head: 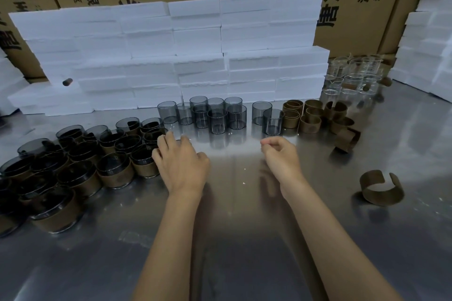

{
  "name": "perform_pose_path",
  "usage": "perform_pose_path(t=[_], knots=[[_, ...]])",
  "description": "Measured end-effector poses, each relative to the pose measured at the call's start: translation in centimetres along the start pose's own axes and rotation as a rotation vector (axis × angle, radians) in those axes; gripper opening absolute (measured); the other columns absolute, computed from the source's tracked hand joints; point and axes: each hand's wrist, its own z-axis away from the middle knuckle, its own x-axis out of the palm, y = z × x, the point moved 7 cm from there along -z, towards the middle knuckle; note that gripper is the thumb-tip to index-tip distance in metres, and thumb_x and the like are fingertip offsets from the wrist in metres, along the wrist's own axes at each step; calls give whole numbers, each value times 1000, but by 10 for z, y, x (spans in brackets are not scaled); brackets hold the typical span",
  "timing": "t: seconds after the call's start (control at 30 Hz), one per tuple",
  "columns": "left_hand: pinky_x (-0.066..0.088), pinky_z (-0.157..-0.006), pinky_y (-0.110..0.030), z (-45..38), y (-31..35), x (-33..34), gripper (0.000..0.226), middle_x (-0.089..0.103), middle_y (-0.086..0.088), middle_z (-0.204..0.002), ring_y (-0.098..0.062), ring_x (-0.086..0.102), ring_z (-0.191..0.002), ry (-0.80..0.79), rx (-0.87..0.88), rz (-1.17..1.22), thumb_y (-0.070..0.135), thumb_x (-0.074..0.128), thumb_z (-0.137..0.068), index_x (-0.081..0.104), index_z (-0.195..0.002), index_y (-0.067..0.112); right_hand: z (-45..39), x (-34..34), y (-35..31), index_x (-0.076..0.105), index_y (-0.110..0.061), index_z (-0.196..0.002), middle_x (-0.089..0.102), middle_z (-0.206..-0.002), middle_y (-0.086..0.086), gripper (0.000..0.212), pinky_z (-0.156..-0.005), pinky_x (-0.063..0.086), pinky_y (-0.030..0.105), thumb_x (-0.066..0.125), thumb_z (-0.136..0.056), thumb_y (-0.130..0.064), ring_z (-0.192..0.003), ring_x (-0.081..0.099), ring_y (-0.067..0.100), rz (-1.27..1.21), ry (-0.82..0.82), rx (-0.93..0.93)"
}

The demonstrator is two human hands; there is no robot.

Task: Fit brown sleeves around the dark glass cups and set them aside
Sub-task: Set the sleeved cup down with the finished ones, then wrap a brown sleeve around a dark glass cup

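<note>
- Dark glass cups [218,115]: smoky grey see-through cylinders, short w/ straight walls, standing upright, open mouths facing up, long axis vertical. Sitting in a cluster well beyond the fingertips of both hands, some stacked two high, in front of the white foam blocks [171,56].
- Brown sleeves [310,115]: matte brown bands curled into rings, standing on edge, ring axis vertical. Lying past the right hand's fingers and off to their right, just beside the bare cups.
- One loose sleeve [381,189] is sitting apart, right of the right wrist; split C-shape, gap facing away from the person.
- Sleeved cups [115,168]: dark glass w/ brown band round the lower wall, upright, crowding the area left of the left fingers; the nearest one is just beside those fingers, maybe touching.
- Left hand [182,161]: palm down, fingers spread and lightly bent, over the steel table [244,239]; something small and dark under the fingertips, can't tell what.
- Right hand [281,156]: fingers curling inward loosely, thumb and forefinger tips nearly meeting; can't tell if they're pinching anything.
- Clear glass cups [352,76] are standing far off beyond the right fingers.
</note>
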Motion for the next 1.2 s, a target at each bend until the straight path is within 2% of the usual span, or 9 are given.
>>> perform_pose_path(t=[0.13,0.3,0.43,0.53,0.6,0.83,1.07,1.13,1.2], knots=[[18,-118,-46,-2,-3,0,44,38,-10,-156,-28,29,-144,51,-1,-65,23,54,-95,57,-137,9,-6,-8,8,66,-21,-93,67,-103,2,17,-100,54,41,56,-96,-9,-99,63,21,-55,24,55],[-3,-125,-53,-3,-10,1,42,37,-11,-160,-28,22,-152,96,-27,-32,20,54,-99,57,-139,11,-11,-12,12,62,-20,-100,63,-102,3,15,-101,53,48,58,-95,-7,-96,61,23,-56,58,65],[-6,-125,-50,-1,-1,0,50,42,-15,-156,-31,25,-152,164,21,61,19,59,-98,51,-146,10,-12,-10,8,54,-22,-131,52,-126,14,42,-100,52,48,57,-93,-4,-102,60,28,82,32,-4],[1,-126,-46,5,24,6,48,49,-14,-150,-32,33,-147,140,143,199,19,61,-95,55,-142,9,-23,-12,-1,45,-28,-144,38,-129,7,58,-100,51,47,58,-91,-5,-82,51,10,179,9,-54],[3,-127,-43,9,34,13,47,50,-11,-147,-29,35,-145,88,208,254,18,60,-95,55,-142,11,-34,-11,-7,42,-30,-146,33,-127,6,62,-102,48,37,57,-91,-7,-82,49,12,238,6,-52],[-3,-128,-34,10,37,21,44,57,-5,-139,-23,43,-139,75,267,307,16,55,-97,56,-141,12,-59,-3,-14,34,-30,-156,32,-147,13,66,-103,42,35,56,-96,-14,-117,56,35,483,7,-104],[-20,-122,-34,4,29,20,41,63,-3,-131,-20,48,-133,84,206,185,19,51,-97,58,-137,16,-67,0,-22,52,-14,-130,44,-135,18,29,-104,41,40,57,-102,-20,-121,51,37,558,32,-146],[-14,-125,-37,7,37,17,39,65,-5,-127,-22,52,-129,95,248,190,17,52,-96,61,-134,13,-59,-2,-21,54,-12,-122,49,-131,19,21,-103,38,40,55,-103,-22,-123,46,37,548,33,-181],[7,-129,-39,10,46,16,39,66,-5,-128,-24,53,-129,79,281,321,15,54,-96,61,-135,12,-48,-2,-23,54,-12,-110,55,-122,19,12,-95,39,38,56,-103,-21,-115,50,35,504,14,-242]])
